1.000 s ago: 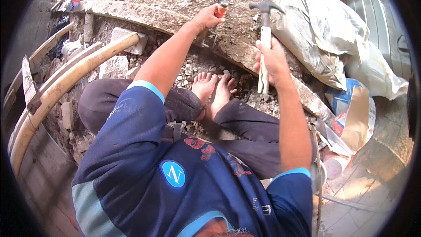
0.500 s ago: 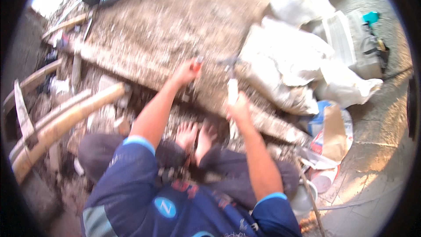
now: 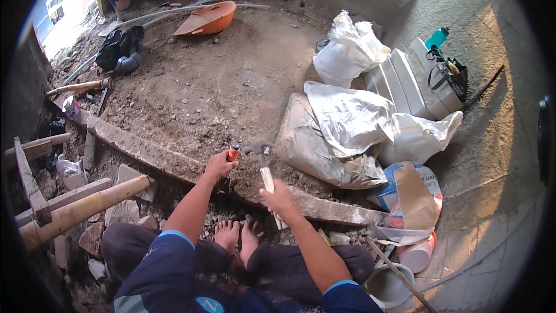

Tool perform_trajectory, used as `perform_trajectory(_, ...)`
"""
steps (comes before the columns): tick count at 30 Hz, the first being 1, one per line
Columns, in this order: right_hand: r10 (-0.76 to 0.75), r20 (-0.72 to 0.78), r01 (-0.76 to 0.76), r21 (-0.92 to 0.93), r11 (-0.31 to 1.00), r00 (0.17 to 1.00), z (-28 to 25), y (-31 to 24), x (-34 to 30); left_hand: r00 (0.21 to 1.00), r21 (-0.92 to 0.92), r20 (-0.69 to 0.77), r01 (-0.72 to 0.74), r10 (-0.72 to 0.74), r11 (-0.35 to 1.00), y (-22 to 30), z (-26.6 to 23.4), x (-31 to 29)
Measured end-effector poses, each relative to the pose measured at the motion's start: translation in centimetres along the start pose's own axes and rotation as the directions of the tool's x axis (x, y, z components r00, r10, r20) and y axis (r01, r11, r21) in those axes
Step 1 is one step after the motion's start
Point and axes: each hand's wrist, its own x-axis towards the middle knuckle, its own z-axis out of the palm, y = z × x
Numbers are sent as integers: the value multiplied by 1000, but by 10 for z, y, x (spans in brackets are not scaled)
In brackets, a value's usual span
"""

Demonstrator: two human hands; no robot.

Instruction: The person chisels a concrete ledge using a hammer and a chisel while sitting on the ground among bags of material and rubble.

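The hammer (image 3: 266,175) was probably stiff and head-heavy, best gripped low on its pale handle; its long axis crossed above the curb (image 3: 341,211), head pointing beyond it. Over the curb, the right hand (image 3: 281,198) clasped that handle; the left hand (image 3: 220,166) gripped an orange-topped tool (image 3: 233,153).

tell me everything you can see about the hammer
The hammer has a dark, metal-looking head and a pale handle whose material is unclear. The right hand grips the handle, its lower end showing below the fist. It slants, head toward the picture's top, right of the orange tool in the left hand, a gap between them in this view.
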Motion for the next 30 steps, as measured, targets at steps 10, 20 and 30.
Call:
perform_trajectory(10, -159, -132, 77, -477, 876, 978, -3, 39, 44, 997, 172, 4, -77, 78, 982, -6, 7, 9)
perform_trajectory(20, -447, -317, 286, -444, 849, 836, -36, -86, 46, 995, 178, -15, -94, 98, 979, -10, 4, 7)
perform_trajectory(30, -102, -66, 53, -517, 854, 993, -37, -83, 41, 997, 165, -3, -72, 74, 984, -7, 0, 5)
